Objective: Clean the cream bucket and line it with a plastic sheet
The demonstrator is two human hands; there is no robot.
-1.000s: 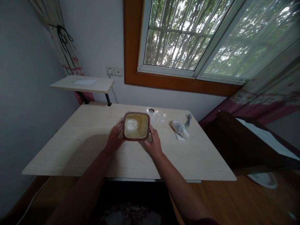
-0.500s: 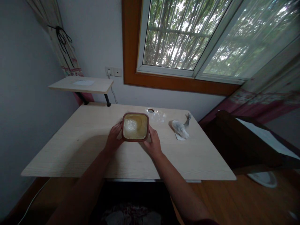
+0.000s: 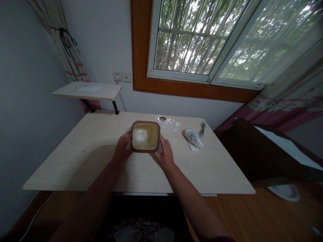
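Note:
Between my two hands is a square pot with rounded corners (image 3: pixel 145 136), reddish-brown at the rim and glazed yellowish inside. Bright light reflects off its inner surface, and I see no contents. My left hand (image 3: pixel 122 148) grips its left side, and my right hand (image 3: pixel 164 153) grips its right side; the fingertips are partly hidden behind it. To the right, on the pale wooden desk (image 3: pixel 96 168), lies a tied, whitish plastic bag (image 3: pixel 194 137), with a small white piece (image 3: pixel 193 147) under its lower edge. What the bag holds cannot be made out.
A raised shelf (image 3: pixel 108 93) with a sheet of paper (image 3: pixel 90 88) stands at the desk's back left. Near the back edge is a round cable hole (image 3: pixel 162 119). A dark brown piece of furniture (image 3: pixel 267 154) stands right of the desk, below the window (image 3: pixel 186 40).

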